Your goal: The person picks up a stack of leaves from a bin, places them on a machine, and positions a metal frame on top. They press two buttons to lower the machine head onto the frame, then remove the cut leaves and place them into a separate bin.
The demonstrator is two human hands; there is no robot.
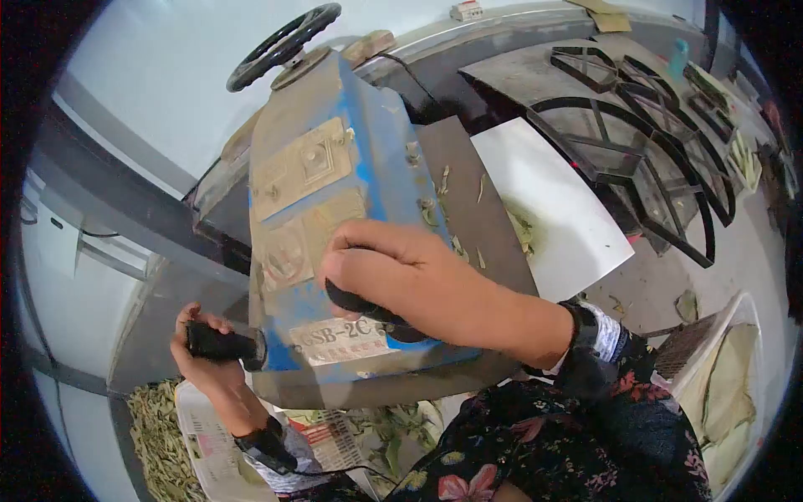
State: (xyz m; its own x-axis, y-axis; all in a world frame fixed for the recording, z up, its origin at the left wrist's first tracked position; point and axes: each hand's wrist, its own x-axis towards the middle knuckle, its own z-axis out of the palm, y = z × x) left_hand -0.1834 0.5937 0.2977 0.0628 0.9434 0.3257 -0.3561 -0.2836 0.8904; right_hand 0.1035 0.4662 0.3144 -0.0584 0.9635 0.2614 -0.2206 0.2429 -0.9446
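Observation:
A blue machine (385, 125), coated in brown dust, stands in front of me with a label plate (343, 340) partly reading "SB-2C". My left hand (201, 351) curls its fingers round a black cylindrical handle (224, 343) on the machine's left side. Over the front of the machine, my right hand (385, 266) is closed round a black handle (341, 296), most of it hidden by the fist and forearm. A black handwheel (288, 42) rises at the machine's far top end.
A white sheet (560, 209) lies right of the machine, with black metal frames (636, 159) beyond it. Long leaf-like pieces (155, 427) heap at lower left beside a white basket (188, 431). Another basket (744, 314), holding large flat pieces, stands at lower right.

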